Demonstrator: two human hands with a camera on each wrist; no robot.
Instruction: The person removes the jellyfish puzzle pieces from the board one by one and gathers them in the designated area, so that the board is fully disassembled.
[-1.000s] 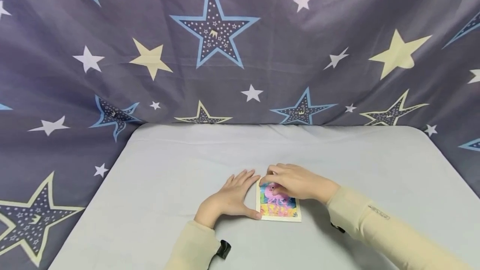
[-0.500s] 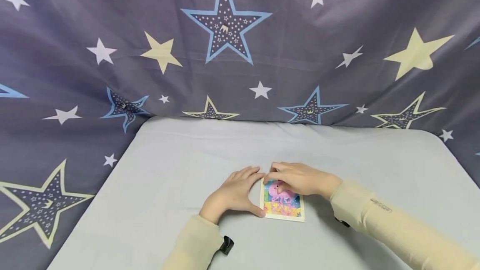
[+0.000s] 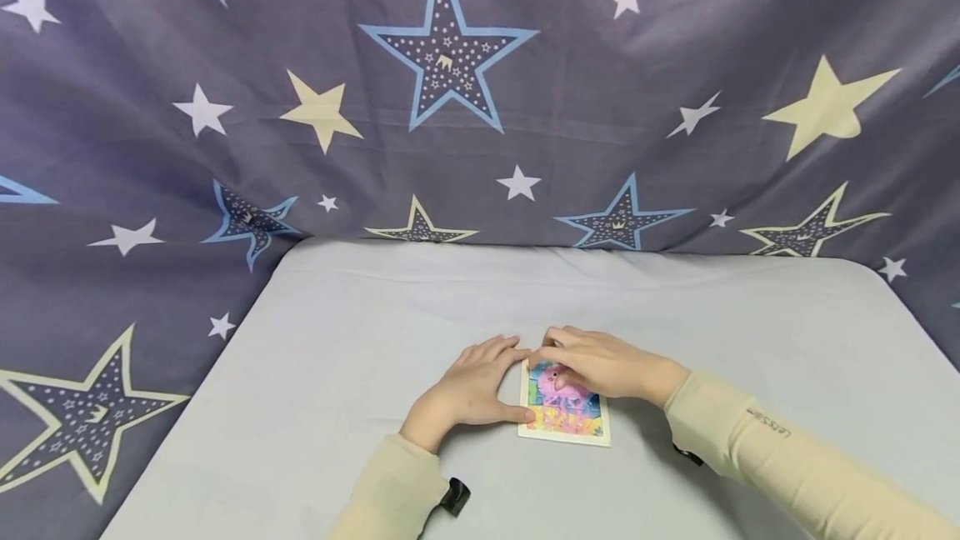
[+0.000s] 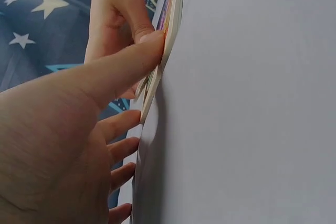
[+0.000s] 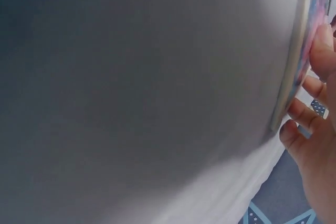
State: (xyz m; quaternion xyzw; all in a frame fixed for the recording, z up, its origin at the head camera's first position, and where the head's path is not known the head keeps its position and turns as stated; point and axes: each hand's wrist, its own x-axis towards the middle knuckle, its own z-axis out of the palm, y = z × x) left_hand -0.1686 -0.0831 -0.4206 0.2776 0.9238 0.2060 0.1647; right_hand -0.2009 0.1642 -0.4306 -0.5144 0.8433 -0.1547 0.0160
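A small jigsaw puzzle board (image 3: 564, 432) with a pale border and a pink sea-creature picture lies flat on the grey table. My left hand (image 3: 472, 388) rests along its left side, fingers spread, thumb pressing the lower left of the picture. Over the upper part of the board, my right hand (image 3: 600, 363) has its thumb and index finger bent together at the top left corner. In the left wrist view, a thin pale edge of a puzzle piece (image 4: 140, 88) stands tilted up from the board by the right fingertips. My fingers hide most of that piece.
The grey-covered table (image 3: 360, 340) stretches out on all sides of the board. Behind and to the left hangs a dark curtain (image 3: 465, 157) printed with stars. Both forearms, in cream sleeves, come in from the front.
My left thumb has shifted up and inward, from the board's lower left corner onto the picture. The right hand stays nearly in place over the board. The head view has shifted slightly.
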